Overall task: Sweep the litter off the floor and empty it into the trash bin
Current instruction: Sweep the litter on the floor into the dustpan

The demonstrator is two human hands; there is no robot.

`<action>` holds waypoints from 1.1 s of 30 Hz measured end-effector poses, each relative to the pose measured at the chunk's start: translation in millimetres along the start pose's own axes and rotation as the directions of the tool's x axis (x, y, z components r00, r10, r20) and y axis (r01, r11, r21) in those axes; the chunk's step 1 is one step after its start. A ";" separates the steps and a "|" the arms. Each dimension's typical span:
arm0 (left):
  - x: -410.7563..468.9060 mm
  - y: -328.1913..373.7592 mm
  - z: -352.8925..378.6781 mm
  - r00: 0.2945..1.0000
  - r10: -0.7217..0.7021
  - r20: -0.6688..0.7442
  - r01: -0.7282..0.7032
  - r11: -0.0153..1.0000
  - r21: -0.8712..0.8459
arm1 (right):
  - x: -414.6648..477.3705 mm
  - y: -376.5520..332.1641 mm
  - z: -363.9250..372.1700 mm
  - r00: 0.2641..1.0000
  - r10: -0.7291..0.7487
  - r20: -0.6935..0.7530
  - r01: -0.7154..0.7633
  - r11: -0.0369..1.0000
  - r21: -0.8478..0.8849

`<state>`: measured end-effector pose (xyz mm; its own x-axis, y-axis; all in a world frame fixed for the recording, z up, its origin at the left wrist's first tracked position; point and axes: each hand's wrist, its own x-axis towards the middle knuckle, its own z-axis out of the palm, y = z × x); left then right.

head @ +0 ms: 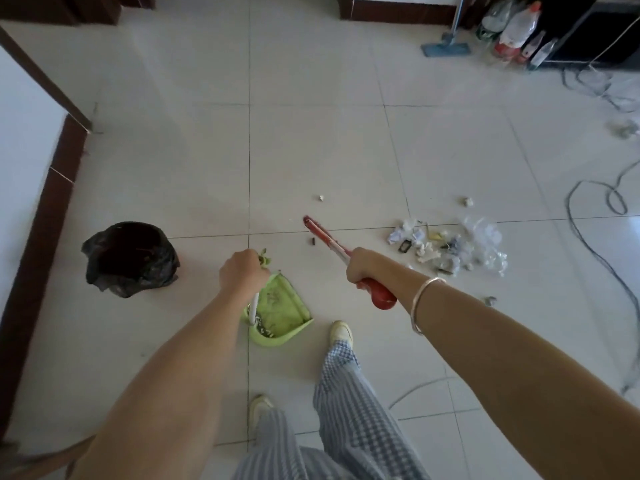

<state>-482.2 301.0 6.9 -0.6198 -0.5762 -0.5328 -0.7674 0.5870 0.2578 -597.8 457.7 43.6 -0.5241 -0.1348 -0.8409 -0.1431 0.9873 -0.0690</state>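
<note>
My left hand (242,270) is shut on the top of the white handle of a green dustpan (280,313) that rests on the tiled floor by my feet. The red broom (323,235) is gripped by my right hand (363,266), its head touching the floor ahead. A pile of litter (446,245), crumpled paper and clear plastic, lies to the right of the broom head. Small scraps (321,197) lie apart from it. The trash bin (130,258), lined with a black bag, stands to the left of the dustpan.
Grey cables (588,237) snake over the floor at the right. A blue flat mop (445,48) and several plastic bottles (519,29) stand at the back right beside a dark cabinet. A wall with a brown skirting (45,209) runs along the left.
</note>
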 end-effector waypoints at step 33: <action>165.8 148.8 31.2 0.944 -0.279 -0.174 0.267 0.959 -0.092 | 257.5 7.7 -155.1 0.999 -0.017 0.044 0.012 0.994 0.107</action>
<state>-693.9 310.5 -68.3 -0.3997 -0.8070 -0.4348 -0.9166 0.3574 0.1792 -864.1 417.6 -90.3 -0.4844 -0.1476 -0.8623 -0.0592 0.9889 -0.1360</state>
